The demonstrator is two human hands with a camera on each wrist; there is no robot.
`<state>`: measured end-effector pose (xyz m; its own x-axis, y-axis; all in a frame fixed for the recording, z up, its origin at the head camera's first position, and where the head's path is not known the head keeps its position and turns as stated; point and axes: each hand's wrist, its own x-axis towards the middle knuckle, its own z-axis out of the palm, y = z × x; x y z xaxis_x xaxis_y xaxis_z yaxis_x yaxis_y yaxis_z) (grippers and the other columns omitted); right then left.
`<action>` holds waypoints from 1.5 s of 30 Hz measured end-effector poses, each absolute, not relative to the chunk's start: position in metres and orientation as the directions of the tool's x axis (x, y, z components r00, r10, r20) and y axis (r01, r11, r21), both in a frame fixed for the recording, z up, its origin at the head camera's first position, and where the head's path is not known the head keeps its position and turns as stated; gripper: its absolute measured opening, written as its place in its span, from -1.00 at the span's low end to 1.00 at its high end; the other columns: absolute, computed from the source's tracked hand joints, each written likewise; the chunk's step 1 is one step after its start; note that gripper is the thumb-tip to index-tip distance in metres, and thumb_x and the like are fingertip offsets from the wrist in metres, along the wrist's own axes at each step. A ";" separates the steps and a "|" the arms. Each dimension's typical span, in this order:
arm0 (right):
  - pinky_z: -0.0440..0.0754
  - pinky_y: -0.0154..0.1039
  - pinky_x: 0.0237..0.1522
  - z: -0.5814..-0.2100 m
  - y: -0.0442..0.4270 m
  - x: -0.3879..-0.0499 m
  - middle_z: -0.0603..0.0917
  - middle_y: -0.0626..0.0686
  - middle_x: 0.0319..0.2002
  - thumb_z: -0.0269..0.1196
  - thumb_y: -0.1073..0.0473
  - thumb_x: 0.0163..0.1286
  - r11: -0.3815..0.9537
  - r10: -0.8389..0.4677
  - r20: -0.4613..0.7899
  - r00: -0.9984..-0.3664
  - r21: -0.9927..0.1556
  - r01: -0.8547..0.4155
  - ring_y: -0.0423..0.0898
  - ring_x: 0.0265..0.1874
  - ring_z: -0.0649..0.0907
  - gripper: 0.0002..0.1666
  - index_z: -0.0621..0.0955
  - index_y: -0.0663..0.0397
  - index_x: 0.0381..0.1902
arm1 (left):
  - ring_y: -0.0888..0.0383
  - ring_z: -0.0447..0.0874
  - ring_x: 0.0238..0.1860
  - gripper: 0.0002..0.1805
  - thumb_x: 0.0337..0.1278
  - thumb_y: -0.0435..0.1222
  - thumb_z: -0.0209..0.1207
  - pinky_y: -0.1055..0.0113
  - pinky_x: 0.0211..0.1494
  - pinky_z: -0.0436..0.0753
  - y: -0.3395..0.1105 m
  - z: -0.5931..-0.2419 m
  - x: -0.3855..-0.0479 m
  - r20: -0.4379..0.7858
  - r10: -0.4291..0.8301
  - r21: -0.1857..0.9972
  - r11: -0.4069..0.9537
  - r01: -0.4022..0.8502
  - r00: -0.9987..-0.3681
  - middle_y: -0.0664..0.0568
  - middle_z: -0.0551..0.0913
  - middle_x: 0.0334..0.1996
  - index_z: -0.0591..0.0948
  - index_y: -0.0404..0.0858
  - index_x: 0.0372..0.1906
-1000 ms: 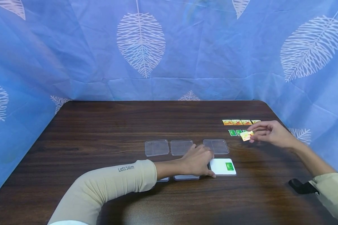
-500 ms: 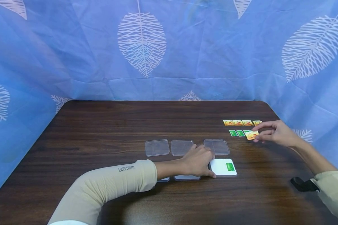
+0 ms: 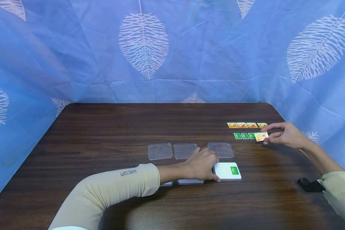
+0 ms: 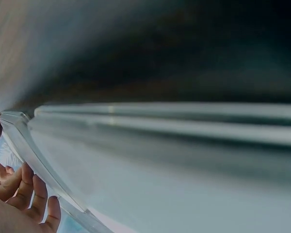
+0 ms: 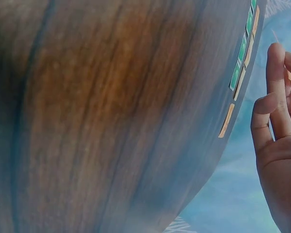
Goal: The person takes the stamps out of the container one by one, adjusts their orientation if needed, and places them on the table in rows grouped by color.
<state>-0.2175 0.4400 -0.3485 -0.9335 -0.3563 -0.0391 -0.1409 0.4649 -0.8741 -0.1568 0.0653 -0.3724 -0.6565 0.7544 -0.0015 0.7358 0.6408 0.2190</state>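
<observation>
In the head view my left hand (image 3: 202,164) lies over the left end of a white card in a clear-rimmed case (image 3: 222,171). Its thumb is at the near edge and its fingers reach over the far side. A small green card (image 3: 234,170) sits at the white card's right end. My right hand (image 3: 286,135) pinches a small yellow-orange card (image 3: 261,136) by its right side, above the table. That card covers the right end of a row of small green cards (image 3: 244,136). In the left wrist view, the fingers (image 4: 39,194) stand along a case edge.
Behind the green row lies a row of yellow-orange cards (image 3: 242,125). Three clear plastic covers (image 3: 160,151) lie beyond the left hand. Another white card in a case (image 3: 190,181) is partly hidden under the left forearm. A blue leaf-patterned curtain (image 3: 172,48) surrounds the table (image 3: 118,127).
My right hand has moved a little to the right with the yellow-orange card, along the green row. The left hand has stayed on the case.
</observation>
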 end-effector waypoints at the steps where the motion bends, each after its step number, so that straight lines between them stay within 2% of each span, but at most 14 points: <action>1: 0.68 -0.31 -0.28 -0.348 0.440 -0.217 0.80 0.22 -0.39 0.21 0.59 0.38 0.473 -0.348 -0.042 -0.937 -0.871 -0.136 0.01 -0.35 0.82 -0.65 0.69 0.24 0.03 | 0.27 0.51 -0.20 -0.57 -0.01 0.20 0.51 0.25 -0.03 0.44 0.065 -0.372 -0.157 -0.003 0.754 0.219 0.641 0.735 -0.657 0.26 0.61 -0.35 0.64 -0.03 -0.41; 6: 0.61 -0.30 -0.37 -0.347 0.440 -0.218 0.80 0.23 -0.40 0.22 0.58 0.38 0.489 -0.327 -0.048 -0.944 -0.863 -0.125 -0.01 -0.35 0.83 -0.66 0.69 0.22 0.02 | 0.27 0.51 -0.20 -0.57 -0.01 0.19 0.50 0.22 0.00 0.46 0.065 -0.372 -0.157 -0.004 0.753 0.219 0.642 0.734 -0.658 0.26 0.61 -0.35 0.64 -0.04 -0.40; 13: 0.69 -0.34 -0.26 -0.346 0.443 -0.219 0.81 0.23 -0.39 0.28 0.55 0.36 0.487 -0.301 -0.065 -0.951 -0.868 -0.095 -0.06 -0.35 0.83 -0.68 0.71 0.21 0.00 | 0.27 0.51 -0.20 -0.56 0.00 0.19 0.50 0.25 -0.05 0.43 0.065 -0.371 -0.157 -0.001 0.760 0.220 0.634 0.742 -0.650 0.26 0.61 -0.35 0.64 -0.04 -0.42; 17: 0.72 -0.30 -0.26 -0.347 0.449 -0.222 0.81 0.21 -0.35 0.25 0.59 0.35 0.455 -0.295 -0.079 -0.952 -0.888 -0.067 -0.05 -0.36 0.83 -0.64 0.73 0.18 -0.03 | 0.26 0.51 -0.20 -0.56 0.01 0.20 0.49 0.25 -0.05 0.43 0.065 -0.371 -0.157 -0.001 0.766 0.212 0.629 0.748 -0.643 0.26 0.62 -0.35 0.64 -0.04 -0.43; 20: 0.72 -0.29 -0.30 -0.348 0.455 -0.225 0.82 0.14 -0.32 0.22 0.62 0.35 0.461 -0.303 -0.054 -0.952 -0.882 -0.097 -0.10 -0.35 0.82 -0.61 0.75 0.16 -0.04 | 0.27 0.51 -0.20 -0.56 0.01 0.20 0.49 0.26 -0.06 0.43 0.065 -0.370 -0.157 -0.001 0.768 0.210 0.626 0.751 -0.640 0.25 0.63 -0.35 0.65 -0.05 -0.41; 24: 0.67 -0.31 -0.37 -0.348 0.463 -0.227 0.82 0.06 -0.34 0.25 0.62 0.32 0.538 -0.289 -0.001 -0.957 -0.827 -0.161 -0.17 -0.36 0.79 -0.65 0.74 0.23 -0.05 | 0.27 0.51 -0.20 -0.57 0.02 0.20 0.49 0.27 -0.07 0.42 0.064 -0.370 -0.158 -0.001 0.770 0.212 0.624 0.752 -0.638 0.25 0.64 -0.34 0.67 -0.05 -0.38; 33: 0.59 -0.34 -0.39 -0.347 0.473 -0.234 0.80 0.08 -0.39 0.35 0.48 0.32 0.673 -0.179 -0.023 -0.984 -0.732 -0.105 -0.22 -0.42 0.74 -0.79 0.72 0.34 -0.09 | 0.27 0.51 -0.23 -0.56 0.04 0.19 0.48 0.28 -0.09 0.42 0.063 -0.370 -0.158 0.002 0.777 0.211 0.615 0.760 -0.629 0.22 0.67 -0.30 0.72 -0.08 -0.29; 38: 0.55 -0.33 -0.41 -0.350 0.479 -0.240 0.79 0.02 -0.42 0.40 0.43 0.30 0.726 -0.159 -0.018 -0.987 -0.680 -0.105 -0.27 -0.45 0.69 -0.79 0.73 0.37 -0.10 | 0.27 0.52 -0.22 -0.55 0.04 0.19 0.48 0.27 -0.08 0.44 0.063 -0.369 -0.159 0.009 0.783 0.208 0.607 0.767 -0.622 0.20 0.69 -0.28 0.74 -0.09 -0.27; 45: 0.49 -0.32 -0.46 -0.351 0.486 -0.247 0.75 -0.11 -0.43 0.43 0.38 0.28 0.799 -0.139 -0.002 -0.990 -0.592 -0.110 -0.32 -0.48 0.61 -0.66 0.69 0.50 -0.04 | 0.27 0.51 -0.24 -0.55 0.03 0.19 0.48 0.27 -0.10 0.43 0.063 -0.369 -0.159 0.014 0.785 0.207 0.604 0.770 -0.619 0.20 0.69 -0.28 0.74 -0.10 -0.28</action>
